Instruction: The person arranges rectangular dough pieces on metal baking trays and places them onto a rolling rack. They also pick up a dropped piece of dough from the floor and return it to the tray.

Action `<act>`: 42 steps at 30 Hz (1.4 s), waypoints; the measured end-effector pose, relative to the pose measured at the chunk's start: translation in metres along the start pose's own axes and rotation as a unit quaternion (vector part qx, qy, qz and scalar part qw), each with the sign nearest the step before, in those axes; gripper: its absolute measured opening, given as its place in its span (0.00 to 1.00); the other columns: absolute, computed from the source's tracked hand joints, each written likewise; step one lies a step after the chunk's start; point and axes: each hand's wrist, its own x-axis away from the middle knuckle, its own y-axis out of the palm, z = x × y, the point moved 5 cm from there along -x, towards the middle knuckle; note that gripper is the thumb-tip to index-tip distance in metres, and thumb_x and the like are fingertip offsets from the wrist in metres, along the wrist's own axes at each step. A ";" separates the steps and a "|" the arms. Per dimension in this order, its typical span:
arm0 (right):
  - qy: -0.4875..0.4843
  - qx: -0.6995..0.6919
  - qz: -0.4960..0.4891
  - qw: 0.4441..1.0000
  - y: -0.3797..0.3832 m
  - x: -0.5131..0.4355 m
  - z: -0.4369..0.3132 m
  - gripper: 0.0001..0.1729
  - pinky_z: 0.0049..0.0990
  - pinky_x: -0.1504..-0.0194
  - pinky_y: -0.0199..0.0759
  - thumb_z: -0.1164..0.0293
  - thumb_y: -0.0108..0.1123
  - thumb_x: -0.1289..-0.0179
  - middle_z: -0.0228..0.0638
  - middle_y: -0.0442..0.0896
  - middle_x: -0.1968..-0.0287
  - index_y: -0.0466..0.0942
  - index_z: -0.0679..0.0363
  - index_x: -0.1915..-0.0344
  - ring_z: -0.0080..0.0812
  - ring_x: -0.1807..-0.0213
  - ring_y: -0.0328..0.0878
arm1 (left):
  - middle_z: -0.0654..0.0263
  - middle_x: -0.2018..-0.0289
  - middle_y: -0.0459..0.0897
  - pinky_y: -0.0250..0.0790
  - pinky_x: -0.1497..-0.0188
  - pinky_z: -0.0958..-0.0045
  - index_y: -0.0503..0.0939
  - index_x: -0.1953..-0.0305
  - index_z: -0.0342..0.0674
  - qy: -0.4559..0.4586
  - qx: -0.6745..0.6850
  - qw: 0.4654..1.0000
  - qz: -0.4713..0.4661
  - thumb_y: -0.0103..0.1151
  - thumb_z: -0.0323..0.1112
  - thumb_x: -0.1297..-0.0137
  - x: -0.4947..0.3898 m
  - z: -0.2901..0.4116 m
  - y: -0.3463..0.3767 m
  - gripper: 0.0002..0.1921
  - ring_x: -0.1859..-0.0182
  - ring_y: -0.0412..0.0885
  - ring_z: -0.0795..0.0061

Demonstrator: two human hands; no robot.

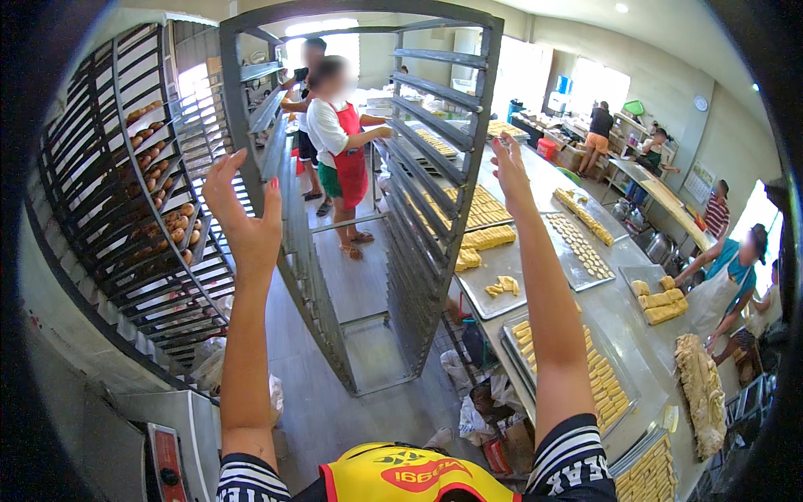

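Observation:
Both my arms reach forward at the height of a tall metal bakery rack. My left hand is raised beside the rack's left upright, its thumb and fingers apart and nothing in them. Past the right upright, my right hand is up with fingers loosely bent and nothing visible in it. I cannot tell whether either hand touches the frame. Slotted rails run down the rack's sides, and no trays show on them. A person in a red apron stands behind it, with hands near the right-hand rails.
On the right, a long metal table bears trays of cut dough, a tray of small rounds and a large dough mass. A co-worker leans there. Another rack with round items stands left, above an appliance.

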 end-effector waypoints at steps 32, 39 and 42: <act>0.052 0.085 0.096 0.990 0.062 0.014 0.015 0.25 0.27 0.58 0.60 0.53 0.52 0.35 0.38 0.74 0.63 0.66 0.59 0.48 0.27 0.64 0.66 | 0.52 0.64 0.67 0.61 0.56 0.62 0.66 0.57 0.30 -0.181 0.132 0.974 0.028 0.45 0.37 0.32 0.114 -0.144 0.069 0.13 0.61 0.69 0.54; 0.034 0.060 0.073 0.995 0.075 0.157 0.044 0.24 0.31 0.52 0.63 0.63 0.49 0.33 0.43 0.73 0.56 0.58 0.63 0.42 0.34 0.57 0.70 | 0.52 0.64 0.69 0.61 0.55 0.64 0.67 0.58 0.31 -0.190 0.181 0.965 0.006 0.45 0.37 0.31 0.110 -0.171 0.078 0.12 0.60 0.69 0.57; 0.144 0.140 -0.143 0.969 0.086 0.271 0.098 0.18 0.34 0.50 0.63 0.64 0.50 0.36 0.42 0.73 0.56 0.66 0.61 0.50 0.36 0.54 0.69 | 0.53 0.64 0.69 0.62 0.56 0.64 0.67 0.59 0.33 -0.200 0.169 0.964 -0.036 0.47 0.36 0.32 0.102 -0.175 0.063 0.11 0.61 0.69 0.58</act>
